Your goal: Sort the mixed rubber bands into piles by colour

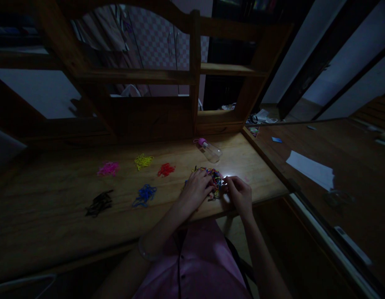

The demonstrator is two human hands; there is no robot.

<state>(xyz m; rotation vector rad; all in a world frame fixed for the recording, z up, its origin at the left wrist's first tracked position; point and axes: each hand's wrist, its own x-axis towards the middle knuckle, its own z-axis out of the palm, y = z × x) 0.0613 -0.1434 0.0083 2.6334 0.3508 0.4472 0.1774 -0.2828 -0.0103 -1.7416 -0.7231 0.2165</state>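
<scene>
A tangled pile of mixed-colour thin bands (216,177), which look like rubber bands, lies on the wooden desk (118,232) in front of me. Over its left side rests my left hand (196,187), fingers bent and a little apart, with the tips touching the pile. My right hand (239,192) is at the right edge, thumb and forefinger closed together; whatever is between them is too small and dark to make out. Sorted by colour to the left are pink bands (108,168), yellow bands (144,161), red bands (166,169), blue bands (144,195) and black bands (100,203).
Just behind the mixed pile a clear bottle (213,152) with a pink cap lies on its side. A wooden shelf unit (142,77) rises along the desk's back. To the right, a lower brown surface (273,155) holds white paper (311,168) and a small blue card (276,140).
</scene>
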